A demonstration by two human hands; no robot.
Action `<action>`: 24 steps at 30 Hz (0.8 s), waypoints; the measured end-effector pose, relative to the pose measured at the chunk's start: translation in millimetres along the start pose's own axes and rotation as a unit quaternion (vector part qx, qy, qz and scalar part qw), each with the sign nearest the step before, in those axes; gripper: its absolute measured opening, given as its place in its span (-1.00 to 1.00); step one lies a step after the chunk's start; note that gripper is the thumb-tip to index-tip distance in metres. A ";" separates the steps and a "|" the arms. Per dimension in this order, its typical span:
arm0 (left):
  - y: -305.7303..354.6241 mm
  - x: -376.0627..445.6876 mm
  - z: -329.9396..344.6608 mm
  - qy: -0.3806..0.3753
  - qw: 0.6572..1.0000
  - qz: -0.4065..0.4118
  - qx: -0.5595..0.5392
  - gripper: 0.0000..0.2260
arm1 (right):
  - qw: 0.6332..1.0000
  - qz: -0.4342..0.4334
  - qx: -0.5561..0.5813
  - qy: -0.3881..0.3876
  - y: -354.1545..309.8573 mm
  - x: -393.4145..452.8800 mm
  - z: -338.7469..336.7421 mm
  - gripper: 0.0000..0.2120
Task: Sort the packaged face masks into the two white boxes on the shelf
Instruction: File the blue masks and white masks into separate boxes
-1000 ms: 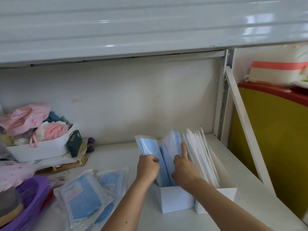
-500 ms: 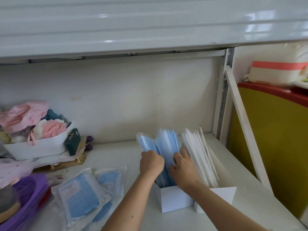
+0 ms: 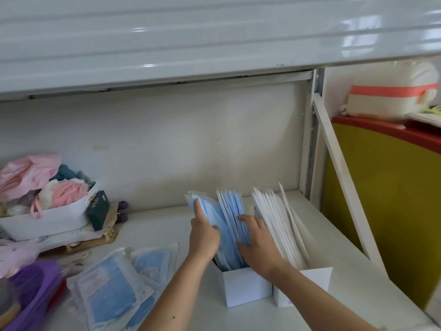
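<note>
Two hands at two white boxes, blue masks being filed.

Left hand (image 3: 204, 237) pinches one blue mask packet (image 3: 210, 211), index finger extended along it; right hand (image 3: 256, 244), fingers straight, presses the upright blue masks (image 3: 232, 209) in the left box (image 3: 245, 289). Right box (image 3: 307, 283) holds white masks (image 3: 274, 218). Two loose packets (image 3: 114, 292) lie on the shelf (image 3: 162, 225).

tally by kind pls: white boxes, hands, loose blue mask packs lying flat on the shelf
White boxes: 2, left box and right box
Hands: 2, left hand and right hand
Loose blue mask packs: at least 2, overlapping
Total: 6
</note>
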State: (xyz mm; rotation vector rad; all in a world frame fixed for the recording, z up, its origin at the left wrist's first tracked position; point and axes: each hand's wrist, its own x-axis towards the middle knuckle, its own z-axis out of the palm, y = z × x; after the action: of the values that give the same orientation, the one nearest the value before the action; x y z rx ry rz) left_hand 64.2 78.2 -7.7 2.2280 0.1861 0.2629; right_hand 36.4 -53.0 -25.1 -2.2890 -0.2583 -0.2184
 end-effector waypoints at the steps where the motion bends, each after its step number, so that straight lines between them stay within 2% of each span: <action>1: 1.0 -2.3 1.1 0.010 1.000 0.023 -0.017 -0.29 | 1.000 0.015 -0.003 0.005 -1.5 0.2 0.9 -0.40; 3: 3.2 -7.3 5.4 0.023 0.997 0.057 -0.040 -0.26 | 0.998 0.043 -0.037 -0.010 -5.7 3.1 3.4 -0.29; 5: 4.3 -10.4 10.7 0.023 0.997 0.068 -0.040 -0.33 | 0.993 0.068 -0.087 -0.035 -10.9 8.0 5.8 -0.29; 9: 8.0 -8.6 13.8 -0.044 0.999 0.026 -0.010 -0.68 | 0.980 0.077 -0.172 -0.069 -16.0 13.1 9.3 -0.29; 13: 13.9 -5.7 6.8 -0.075 0.997 0.001 0.000 -0.71 | 0.971 0.076 -0.214 -0.080 -22.6 15.7 7.8 -0.25; 16: 21.6 2.7 -0.3 -0.056 0.998 -0.007 -0.019 -0.71 | 0.973 0.077 -0.209 -0.067 -33.3 26.3 -4.1 -0.30; 20: 34.6 14.2 -13.3 -0.056 0.997 -0.027 -0.035 -0.72 | 0.975 0.080 -0.186 -0.086 -51.0 38.7 -27.6 -0.38; 24: 41.4 16.4 -23.2 -0.072 0.996 -0.038 -0.025 -0.72 | 0.980 0.078 -0.152 -0.097 -56.3 43.0 -39.7 -0.60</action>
State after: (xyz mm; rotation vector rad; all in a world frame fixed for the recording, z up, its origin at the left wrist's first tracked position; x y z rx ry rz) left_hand 75.9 73.8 40.9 2.1750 0.1840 0.0635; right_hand 60.6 -40.8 51.5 -2.6246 -0.1522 0.0518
